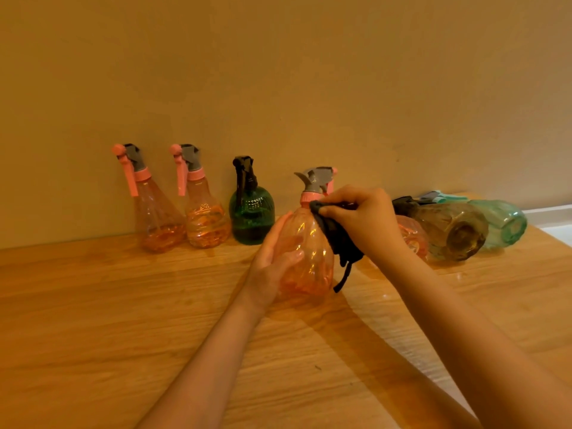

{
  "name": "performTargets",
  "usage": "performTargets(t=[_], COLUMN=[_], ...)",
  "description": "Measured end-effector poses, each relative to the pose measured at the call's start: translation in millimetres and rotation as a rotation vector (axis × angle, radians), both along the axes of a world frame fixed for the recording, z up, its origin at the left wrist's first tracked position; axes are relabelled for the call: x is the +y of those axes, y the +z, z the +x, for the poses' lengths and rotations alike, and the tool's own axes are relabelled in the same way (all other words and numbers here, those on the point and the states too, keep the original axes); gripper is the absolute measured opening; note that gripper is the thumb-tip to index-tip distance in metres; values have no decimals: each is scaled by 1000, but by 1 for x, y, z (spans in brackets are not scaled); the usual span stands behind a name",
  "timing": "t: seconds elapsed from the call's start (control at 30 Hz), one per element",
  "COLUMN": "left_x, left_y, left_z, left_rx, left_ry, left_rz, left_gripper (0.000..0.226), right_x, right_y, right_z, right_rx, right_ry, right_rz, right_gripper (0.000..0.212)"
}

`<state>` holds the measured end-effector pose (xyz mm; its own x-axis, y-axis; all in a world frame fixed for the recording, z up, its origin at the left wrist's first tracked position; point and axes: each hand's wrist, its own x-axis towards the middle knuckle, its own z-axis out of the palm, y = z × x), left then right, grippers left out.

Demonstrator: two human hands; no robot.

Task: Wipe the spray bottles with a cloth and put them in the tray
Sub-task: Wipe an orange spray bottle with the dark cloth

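Observation:
A clear orange spray bottle [309, 255] with a grey and pink trigger head stands upright on the wooden table, mid-frame. My left hand [274, 258] grips its body from the left side. My right hand [362, 221] holds a dark cloth [339, 239] against the bottle's right shoulder, just under the pink collar. A strip of the cloth hangs down beside the bottle. No tray is in view.
Two orange spray bottles [158, 212] [205, 212] and a green one [251, 215] stand along the wall at the left. At the right lie an orange bottle [413, 238], a brown one [452, 230] and a teal one [501, 222] on their sides. The wooden table [123, 320] ends at the right near a white ledge [554, 216].

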<state>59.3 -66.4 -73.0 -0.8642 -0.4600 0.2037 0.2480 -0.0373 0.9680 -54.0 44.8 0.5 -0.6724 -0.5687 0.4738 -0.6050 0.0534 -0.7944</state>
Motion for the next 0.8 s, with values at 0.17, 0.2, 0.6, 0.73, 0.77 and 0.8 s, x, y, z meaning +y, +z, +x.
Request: performTargets(t=[0.17, 0.2, 0.6, 0.73, 0.77, 0.8], left_x=[-1, -1, -3, -1, 0, 2], left_y=[-3, -3, -4, -4, -3, -2], left_z=[-2, -3, -6, -8, -8, -8], left_rx=[4, -1, 13, 24, 20, 11], left_ry=[29, 40, 94, 110, 121, 141], left_rz=[58, 52, 66, 47, 24, -5], left_gripper=[58, 60, 54, 61, 65, 70], right_x=[12, 16, 33, 32, 32, 31], right_y=[-20, -30, -82, -84, -85, -85], right_z=[12, 17, 40, 39, 39, 40], right_rx=[111, 146, 397, 406, 411, 429], right_ry=[17, 13, 23, 18, 13, 13], right_rz=[-2, -15, -140, -130, -130, -134], right_gripper=[29, 29, 14, 13, 12, 11])
